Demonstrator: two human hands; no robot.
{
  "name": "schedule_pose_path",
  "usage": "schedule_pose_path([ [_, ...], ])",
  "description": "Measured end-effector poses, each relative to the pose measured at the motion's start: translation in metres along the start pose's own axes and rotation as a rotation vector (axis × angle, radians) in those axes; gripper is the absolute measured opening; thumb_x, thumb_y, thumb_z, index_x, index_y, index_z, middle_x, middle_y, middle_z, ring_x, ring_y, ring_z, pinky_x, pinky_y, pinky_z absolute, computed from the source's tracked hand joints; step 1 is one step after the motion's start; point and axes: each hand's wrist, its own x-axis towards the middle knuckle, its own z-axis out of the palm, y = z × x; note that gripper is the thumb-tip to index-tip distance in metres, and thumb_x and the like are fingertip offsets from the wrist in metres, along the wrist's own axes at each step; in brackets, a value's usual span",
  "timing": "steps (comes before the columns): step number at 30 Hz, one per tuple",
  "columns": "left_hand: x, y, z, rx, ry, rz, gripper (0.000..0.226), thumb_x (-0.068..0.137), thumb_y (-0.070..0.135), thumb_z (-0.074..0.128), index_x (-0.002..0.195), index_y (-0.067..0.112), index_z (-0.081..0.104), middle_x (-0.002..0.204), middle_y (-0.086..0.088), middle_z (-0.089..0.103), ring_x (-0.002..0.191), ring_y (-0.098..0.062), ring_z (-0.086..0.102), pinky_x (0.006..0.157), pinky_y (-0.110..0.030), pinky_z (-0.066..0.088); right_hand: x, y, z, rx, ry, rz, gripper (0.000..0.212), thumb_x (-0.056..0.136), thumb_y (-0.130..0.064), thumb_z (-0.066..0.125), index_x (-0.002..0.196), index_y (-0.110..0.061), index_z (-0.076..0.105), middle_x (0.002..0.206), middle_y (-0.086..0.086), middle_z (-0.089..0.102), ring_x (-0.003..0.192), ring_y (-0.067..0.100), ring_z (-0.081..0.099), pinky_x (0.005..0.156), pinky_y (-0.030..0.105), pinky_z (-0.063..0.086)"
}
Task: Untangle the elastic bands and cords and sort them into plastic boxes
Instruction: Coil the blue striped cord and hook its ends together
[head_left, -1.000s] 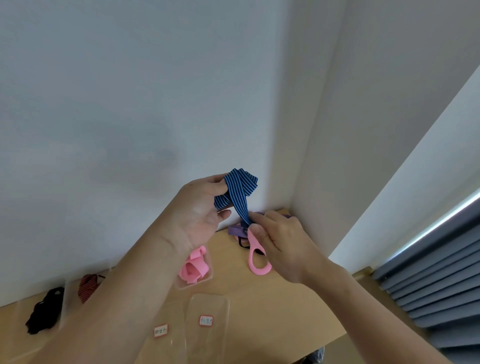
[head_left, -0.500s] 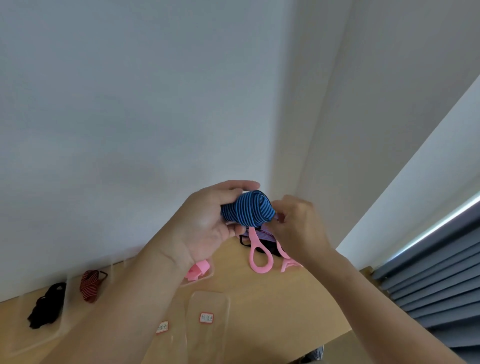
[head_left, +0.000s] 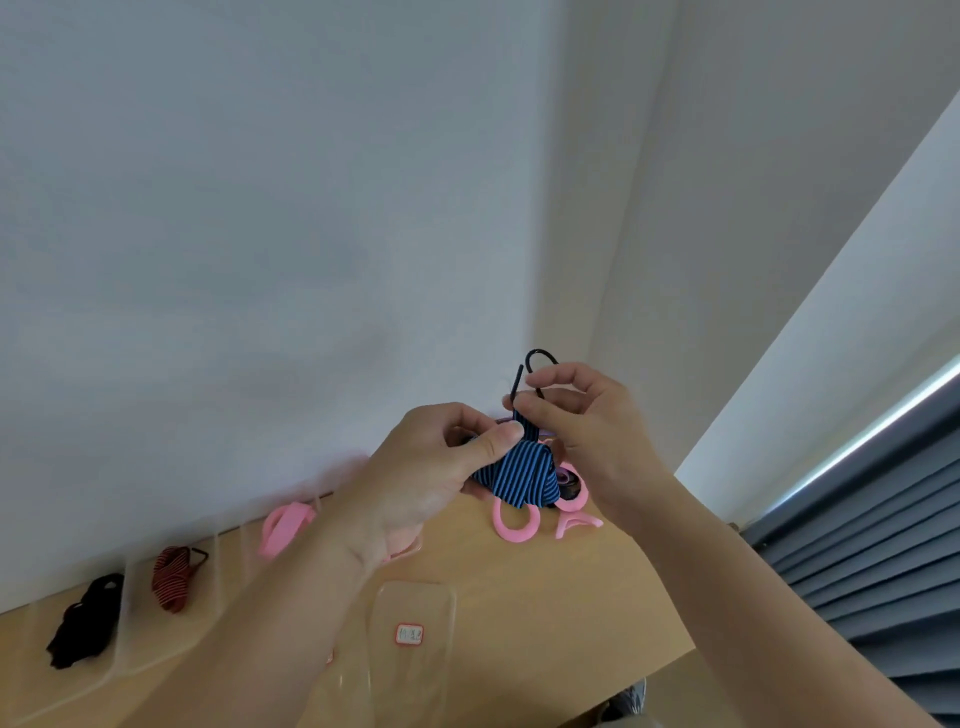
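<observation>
**Sorting partly done**

We hold a blue striped band (head_left: 519, 475) above the table (head_left: 571, 597). Our left hand (head_left: 426, 467) grips it while our right hand (head_left: 587, 415) pinches a thin black cord (head_left: 537, 356) rising from it. Black bands (head_left: 83, 621), a red striped band (head_left: 171, 574) and pink bands (head_left: 285, 525) lie sorted in clear boxes (head_left: 124, 623). Pink loops (head_left: 511, 522) wait unsorted.

Soft, even daylight enters from the right — faint shadows on the far wall (head_left: 260, 260), edges bowed, focus slightly soft.
</observation>
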Motion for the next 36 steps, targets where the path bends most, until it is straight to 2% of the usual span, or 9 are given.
schedule_pose_path([
  [6, -0.005, -0.005, 0.006, 0.028, 0.018, 0.043, 0.038, 0.059, 0.03, 0.09, 0.08, 0.005, 0.071, 0.087, -0.005, 0.077, 0.074, -0.018, 0.075, 0.061, -0.024, 0.057, -0.002, -0.002, 0.005, 0.166, 0.098, 0.022, 0.033, 0.088, -0.003, 0.076, 0.102, -0.01, 0.047, 0.094, 0.01, 0.079, 0.087, 0.035, 0.076, 0.066, 0.029, 0.059],
  [11, -0.001, -0.012, 0.012, 0.161, 0.131, 0.076, 0.031, 0.071, 0.019, 0.093, 0.082, 0.006, 0.067, 0.079, -0.006, 0.075, 0.068, -0.022, 0.075, 0.06, -0.027, 0.059, -0.005, -0.007, 0.006, 0.206, 0.054, -0.006, 0.029, 0.086, -0.003, 0.078, 0.109, -0.006, 0.061, 0.087, 0.011, 0.078, 0.083, 0.028, 0.077, 0.069, 0.025, 0.06],
  [14, 0.001, -0.015, 0.012, 0.214, 0.152, 0.089, 0.028, 0.074, 0.024, 0.09, 0.088, 0.013, 0.068, 0.084, -0.004, 0.075, 0.069, -0.023, 0.076, 0.063, -0.033, 0.062, -0.006, -0.013, 0.003, 0.113, -0.004, -0.081, 0.011, 0.084, -0.003, 0.08, 0.088, -0.006, 0.07, 0.079, 0.01, 0.076, 0.079, 0.03, 0.077, 0.066, 0.027, 0.061],
  [19, 0.003, -0.017, 0.01, 0.283, 0.134, 0.108, 0.022, 0.083, 0.028, 0.085, 0.092, 0.02, 0.067, 0.087, 0.007, 0.074, 0.072, -0.017, 0.076, 0.066, -0.027, 0.058, -0.007, -0.023, -0.003, -0.126, -0.053, -0.163, 0.029, 0.084, -0.013, 0.082, 0.077, 0.0, 0.057, 0.068, 0.007, 0.062, 0.075, 0.025, 0.076, 0.066, 0.031, 0.063],
  [23, 0.007, -0.025, 0.008, 0.457, 0.277, 0.167, 0.018, 0.085, 0.036, 0.081, 0.091, 0.029, 0.066, 0.084, 0.012, 0.073, 0.08, -0.006, 0.071, 0.07, -0.018, 0.052, -0.009, -0.024, -0.005, -0.52, -0.042, -0.217, 0.018, 0.09, -0.032, 0.076, 0.078, -0.023, 0.065, 0.067, -0.017, 0.069, 0.065, -0.004, 0.065, 0.057, 0.01, 0.046],
  [28, 0.009, -0.036, 0.005, 0.476, 0.434, 0.28, 0.023, 0.082, 0.028, 0.085, 0.089, 0.035, 0.064, 0.085, 0.02, 0.07, 0.085, 0.01, 0.063, 0.068, -0.003, 0.044, -0.017, -0.014, -0.001, -0.584, 0.035, -0.208, 0.023, 0.09, -0.033, 0.076, 0.075, -0.021, 0.063, 0.061, -0.013, 0.067, 0.052, -0.002, 0.061, 0.044, 0.01, 0.04],
  [31, 0.008, -0.042, 0.003, 0.501, 0.493, 0.341, 0.026, 0.083, 0.025, 0.084, 0.091, 0.036, 0.062, 0.087, 0.02, 0.068, 0.087, 0.009, 0.063, 0.07, -0.004, 0.045, -0.019, -0.014, 0.0, -0.606, 0.054, -0.218, 0.025, 0.082, -0.037, 0.083, 0.074, -0.023, 0.064, 0.068, -0.01, 0.069, 0.058, -0.001, 0.064, 0.049, 0.013, 0.046],
  [34, 0.01, -0.042, -0.003, 0.503, 0.559, 0.396, 0.025, 0.084, 0.024, 0.084, 0.096, 0.033, 0.064, 0.092, 0.02, 0.068, 0.089, 0.005, 0.064, 0.074, -0.005, 0.045, -0.02, -0.012, 0.002, -0.653, 0.045, -0.185, 0.031, 0.076, -0.043, 0.086, 0.077, -0.021, 0.065, 0.076, -0.002, 0.071, 0.066, 0.009, 0.07, 0.062, 0.031, 0.058],
  [36, 0.011, -0.041, -0.003, 0.513, 0.571, 0.443, 0.024, 0.084, 0.024, 0.084, 0.099, 0.03, 0.066, 0.093, 0.018, 0.067, 0.088, 0.001, 0.065, 0.075, -0.009, 0.047, -0.021, -0.009, 0.005, -0.672, 0.056, -0.206, 0.04, 0.077, -0.05, 0.084, 0.073, -0.017, 0.061, 0.064, -0.004, 0.068, 0.057, 0.007, 0.066, 0.05, 0.022, 0.05],
])
